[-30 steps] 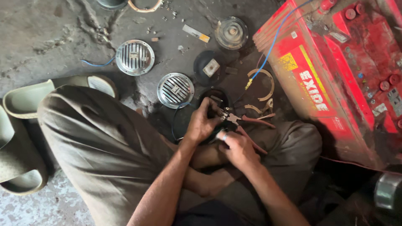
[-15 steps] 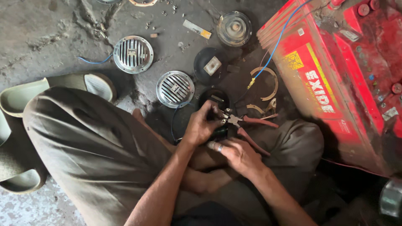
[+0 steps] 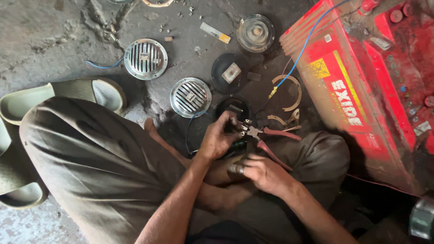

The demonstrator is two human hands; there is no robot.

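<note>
My left hand [image 3: 218, 139] pinches at the near edge of a black round horn body [image 3: 235, 107] on the floor, its fingertips right at the head of red-handled pliers [image 3: 271, 135]. The pliers' handles splay out to the right over my trouser leg. My right hand [image 3: 266, 174], with a ring on one finger, rests just below the lower handle with its fingers curled. Whether it grips anything is not clear. A dark tool or part lies between the two hands, mostly hidden.
Two chrome horn grilles [image 3: 191, 97] [image 3: 145, 58] lie ahead, with a black disc [image 3: 231, 72] and a round diaphragm [image 3: 255, 32]. A red battery [image 3: 361, 90] with a blue wire [image 3: 298, 58] stands right. Curved metal rings [image 3: 289, 90] lie beside it. Green sandals [image 3: 27, 104] sit left.
My right hand has slid down and back from the pliers' handles toward my leg. My left hand stays at the black horn body and pliers' head.
</note>
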